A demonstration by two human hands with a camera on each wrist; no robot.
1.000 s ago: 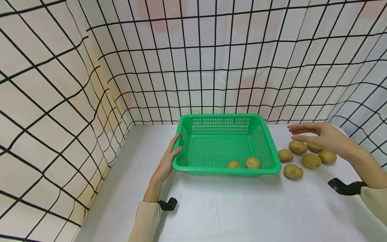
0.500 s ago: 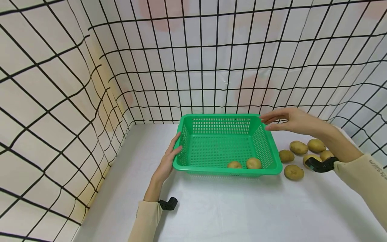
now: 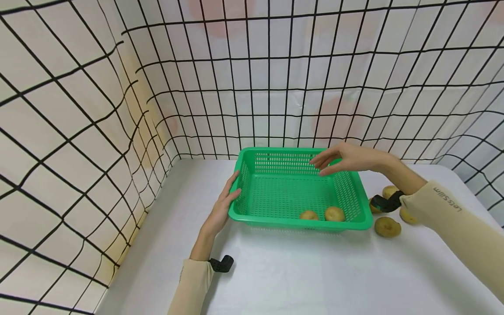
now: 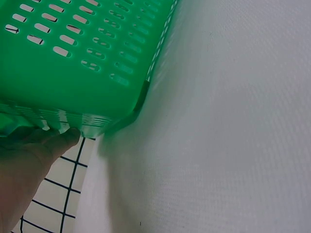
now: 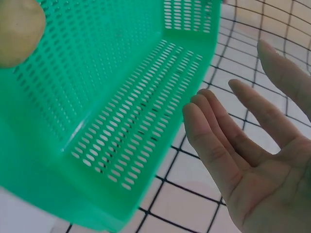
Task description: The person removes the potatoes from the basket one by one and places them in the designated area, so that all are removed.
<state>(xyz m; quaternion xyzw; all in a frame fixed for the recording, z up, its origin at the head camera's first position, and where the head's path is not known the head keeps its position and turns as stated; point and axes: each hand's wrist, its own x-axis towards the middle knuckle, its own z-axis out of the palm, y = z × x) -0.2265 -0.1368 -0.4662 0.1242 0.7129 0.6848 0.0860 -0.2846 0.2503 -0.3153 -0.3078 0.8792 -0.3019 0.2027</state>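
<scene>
A green perforated plastic basket point(image 3: 291, 192) stands on the white surface. Two potatoes lie inside near its front wall, one potato point(image 3: 334, 214) at the right and another potato point(image 3: 309, 215) partly behind the rim. My left hand point(image 3: 221, 210) holds the basket's left side, thumb over the rim and fingers against the outer wall; in the left wrist view some of the fingers are hidden. Over the right back part of the basket hovers my right hand point(image 3: 346, 158), fingers extended and slightly bent, holding nothing. In the right wrist view its palm and spread fingers point(image 5: 214, 145) show apart from the basket.
Several potatoes lie right of the basket, the nearest potato point(image 3: 387, 227) in front; my right sleeve point(image 3: 437, 205) covers part of the group. Black netting point(image 3: 283, 87) rises behind and along the sides of the white table point(image 3: 291, 271).
My right hand has moved left from over the loose potatoes to above the basket. The left hand stays on the basket's rim. The head view has shifted slightly.
</scene>
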